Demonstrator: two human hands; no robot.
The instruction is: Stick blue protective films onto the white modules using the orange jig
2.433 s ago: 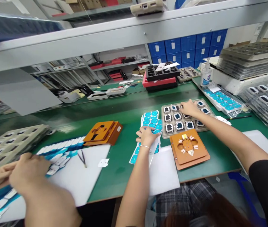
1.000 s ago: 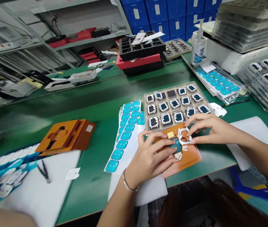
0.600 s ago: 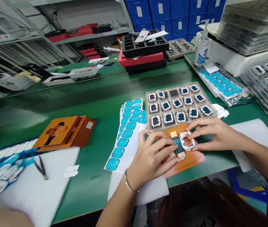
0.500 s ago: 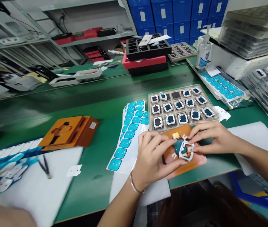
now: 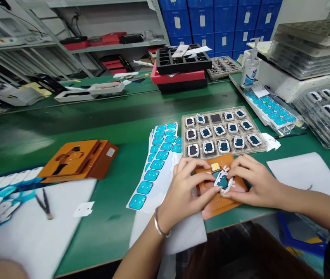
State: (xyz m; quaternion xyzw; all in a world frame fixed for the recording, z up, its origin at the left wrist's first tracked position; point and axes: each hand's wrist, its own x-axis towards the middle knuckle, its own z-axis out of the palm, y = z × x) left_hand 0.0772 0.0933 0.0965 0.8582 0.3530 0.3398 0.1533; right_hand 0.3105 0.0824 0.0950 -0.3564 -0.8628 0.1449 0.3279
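A small white plastic frame [image 5: 228, 188] with a teal piece [image 5: 222, 181] inside sits over an orange fixture block [image 5: 211, 209] in front of me. My left hand [image 5: 184, 190], with a bangle at the wrist, pinches the frame's left side between thumb and fingers. From the other side my right hand [image 5: 253, 181] grips its right edge, fingertips on top and thumb low. A yellow square [image 5: 215, 166] shows on the fixture just above the frame. Fingertips cover parts of the frame's rim.
Behind the fixture lies a clear tray [image 5: 184, 146] of similar white frames. Teal sticker sheets [image 5: 153, 175] lie left of it. Further left are another orange fixture [image 5: 70, 157], tweezers [image 5: 45, 205] and a co-worker's arm [image 5: 0, 268]. A sanitizer bottle [image 5: 250, 69] stands at back right.
The white frame has shifted left and lies more squarely around the teal piece. My right hand has moved left with it. The co-worker's hand has left the view at the left.
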